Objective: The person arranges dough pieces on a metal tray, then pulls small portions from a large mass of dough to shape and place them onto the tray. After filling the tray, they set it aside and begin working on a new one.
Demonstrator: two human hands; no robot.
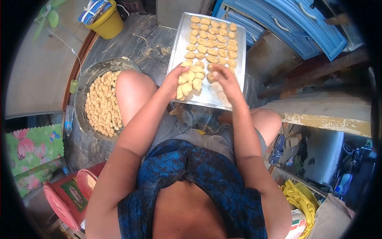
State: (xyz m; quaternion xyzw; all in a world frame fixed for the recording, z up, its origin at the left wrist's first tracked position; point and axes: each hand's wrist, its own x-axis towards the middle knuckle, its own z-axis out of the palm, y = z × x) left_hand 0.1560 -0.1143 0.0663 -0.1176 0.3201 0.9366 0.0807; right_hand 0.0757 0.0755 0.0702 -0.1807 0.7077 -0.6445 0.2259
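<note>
My left hand is closed around a clump of pale yellow dough pieces, held over the near left part of a metal baking tray. Rows of small flattened dough pieces cover the far and middle parts of that tray. Over its near right part, my right hand has its thumb and fingers apart, with the fingertips close to a dough piece. Slight blur and the fingers partly hide the contact there.
To the left of my knee stands a large round basin full of small dough pieces. A yellow bucket is at the far left. Blue drawers stand beyond the tray. Red containers sit at lower left, shoes at right.
</note>
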